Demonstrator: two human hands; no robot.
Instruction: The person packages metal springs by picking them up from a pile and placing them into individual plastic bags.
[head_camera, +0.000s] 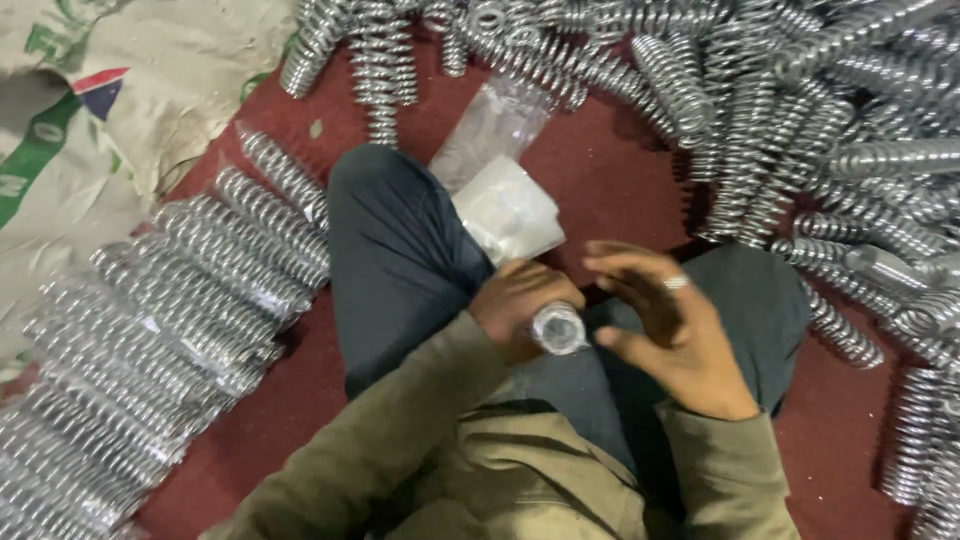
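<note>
Bagged metal springs (170, 300) lie in a row at left. The left hand (520, 305) grips a wrapped spring (558, 328) over the lap. The right hand (670, 325) hovers beside it, fingers spread open. Loose springs (830, 130) pile at right.

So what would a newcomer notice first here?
Shiny coil springs heaped loose across the top and right of the red floor, and bagged springs laid in rows at left. In the middle, the left hand grips one spring end-on, the right hand open beside it.
</note>
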